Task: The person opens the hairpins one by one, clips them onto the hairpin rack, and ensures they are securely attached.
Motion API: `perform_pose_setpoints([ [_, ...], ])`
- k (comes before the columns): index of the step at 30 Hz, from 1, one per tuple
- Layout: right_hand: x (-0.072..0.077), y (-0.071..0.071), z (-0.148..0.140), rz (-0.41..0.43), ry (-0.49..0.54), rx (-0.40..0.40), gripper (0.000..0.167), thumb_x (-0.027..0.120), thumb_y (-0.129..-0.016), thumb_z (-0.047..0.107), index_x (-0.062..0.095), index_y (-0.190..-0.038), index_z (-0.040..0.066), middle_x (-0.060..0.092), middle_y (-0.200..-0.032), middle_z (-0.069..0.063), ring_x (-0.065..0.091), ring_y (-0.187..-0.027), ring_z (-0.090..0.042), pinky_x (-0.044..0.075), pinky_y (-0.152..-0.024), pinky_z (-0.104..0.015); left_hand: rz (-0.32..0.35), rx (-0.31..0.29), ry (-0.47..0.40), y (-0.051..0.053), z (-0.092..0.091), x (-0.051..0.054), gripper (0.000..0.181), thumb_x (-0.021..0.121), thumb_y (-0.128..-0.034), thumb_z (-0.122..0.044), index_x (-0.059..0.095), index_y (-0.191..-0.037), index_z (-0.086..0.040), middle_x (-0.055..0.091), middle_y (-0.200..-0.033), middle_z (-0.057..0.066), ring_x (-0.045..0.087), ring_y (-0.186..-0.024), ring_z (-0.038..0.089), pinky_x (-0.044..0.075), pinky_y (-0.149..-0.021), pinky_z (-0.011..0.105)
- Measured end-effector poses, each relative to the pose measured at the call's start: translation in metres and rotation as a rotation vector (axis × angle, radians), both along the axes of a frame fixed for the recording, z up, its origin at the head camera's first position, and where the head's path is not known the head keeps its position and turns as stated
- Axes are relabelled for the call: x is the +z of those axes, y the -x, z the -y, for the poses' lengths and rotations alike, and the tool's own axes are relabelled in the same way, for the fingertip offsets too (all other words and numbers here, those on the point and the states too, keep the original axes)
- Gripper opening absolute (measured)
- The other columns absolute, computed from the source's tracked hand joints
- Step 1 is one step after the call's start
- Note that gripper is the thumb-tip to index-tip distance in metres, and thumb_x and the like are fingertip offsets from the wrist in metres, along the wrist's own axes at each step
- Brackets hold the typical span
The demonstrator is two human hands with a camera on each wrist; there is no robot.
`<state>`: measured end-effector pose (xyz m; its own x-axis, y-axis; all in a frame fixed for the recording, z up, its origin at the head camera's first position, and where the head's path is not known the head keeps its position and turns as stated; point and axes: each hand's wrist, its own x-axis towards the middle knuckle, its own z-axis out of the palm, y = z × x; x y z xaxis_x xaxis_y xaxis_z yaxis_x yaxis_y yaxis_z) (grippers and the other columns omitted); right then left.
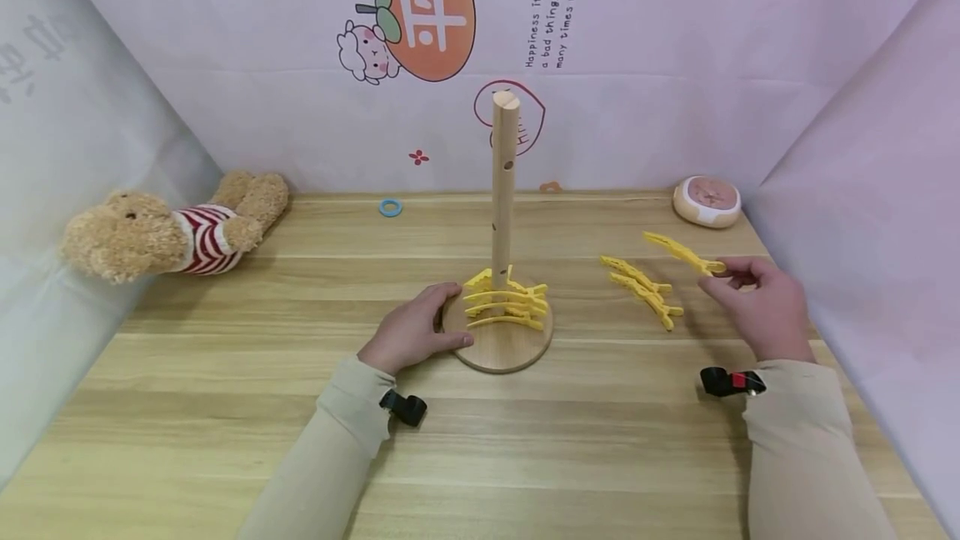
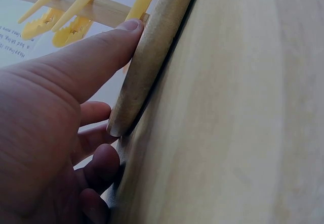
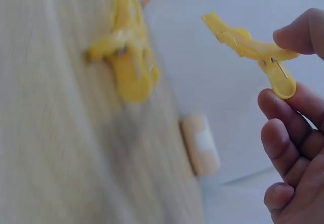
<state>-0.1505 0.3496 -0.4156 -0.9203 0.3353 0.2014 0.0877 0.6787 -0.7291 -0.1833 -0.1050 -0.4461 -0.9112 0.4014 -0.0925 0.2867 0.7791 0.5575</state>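
My left hand [image 1: 416, 327] grips the near-left rim of the round base [image 1: 506, 355] of a wooden stand. In the left wrist view, its thumb [image 2: 109, 52] presses on the base and other fingers sit against the edge. An upright post [image 1: 503, 198] rises from this base. Several yellow hair clips [image 1: 506, 307] are clustered around the lower post. Over on the right, my right hand [image 1: 765, 307] pinches a yellow hair clip [image 3: 248, 44] by its handles, thumb on one and fingers on the other. Loose yellow hair clips [image 1: 637, 277] lie on the table just left of that hand.
A teddy bear [image 1: 206, 236] in a striped shirt lies at the left. A blue ring [image 1: 390, 207] is near the table's back edge. At the back right sits a small rounded pink-and-white object [image 1: 708, 201]. White printed cloth [image 1: 637, 123] encloses the table.
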Motion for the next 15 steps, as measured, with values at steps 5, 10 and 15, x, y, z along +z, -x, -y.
perform_pose_setpoints([
  [5,0.011,-0.001,0.017,-0.065,-0.009,0.025,0.038,0.079,-0.086,0.032,0.073,-0.113,0.006,0.059,-0.079,0.028,0.051,-0.077,-0.007,0.039,-0.057,-0.020,-0.001,-0.004,0.000,0.000,0.000,0.000,0.083,0.078,-0.0845,-0.050,0.043,-0.151,-0.015,0.046,-0.153,0.005,0.047,-0.137,0.027,0.041,-0.108,0.050],
  [10,0.019,-0.002,0.033,-0.124,0.006,0.071,0.034,0.081,-0.085,0.028,0.074,-0.110,0.006,0.061,-0.078,0.022,0.052,-0.075,-0.006,0.037,-0.052,-0.022,-0.002,-0.003,-0.001,0.000,0.000,-0.001,0.083,0.078,-0.0844,-0.051,0.043,-0.151,-0.014,0.046,-0.153,0.005,0.046,-0.138,0.027,0.041,-0.109,0.049],
  [15,0.024,-0.003,0.048,-0.186,0.114,0.127,0.027,0.082,-0.083,0.013,0.074,-0.106,0.001,0.064,-0.076,0.020,0.053,-0.073,-0.006,0.038,-0.052,-0.018,-0.002,-0.002,0.000,0.001,0.001,-0.002,0.084,0.078,-0.0843,-0.051,0.043,-0.151,-0.015,0.046,-0.153,0.004,0.047,-0.137,0.026,0.042,-0.108,0.049],
])
